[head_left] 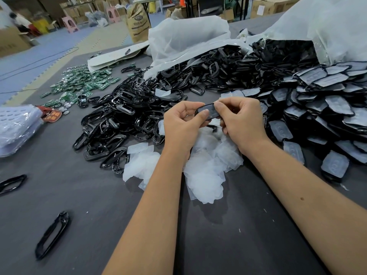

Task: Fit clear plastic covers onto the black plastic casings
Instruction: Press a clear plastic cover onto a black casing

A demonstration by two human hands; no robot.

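Both my hands hold one black casing (pixel 210 113) with a clear cover lying in it, above the table's middle. My left hand (pixel 182 122) grips its left end, thumb pressed on the cover. My right hand (pixel 241 120) pinches the right end with thumb and fingers. Under my hands lies a heap of loose clear covers (pixel 204 167). A big pile of empty black casings (pixel 123 120) spreads to the left and behind. Casings with covers fitted (pixel 325 108) are stacked at the right.
Green circuit boards (pixel 83 82) lie at the far left. White plastic bags (pixel 186 38) spill black parts at the back. Two stray black frames (pixel 52 235) lie on the grey table (pixel 99 195) at the front left, and a bagged stack (pixel 15 128) sits on the left edge.
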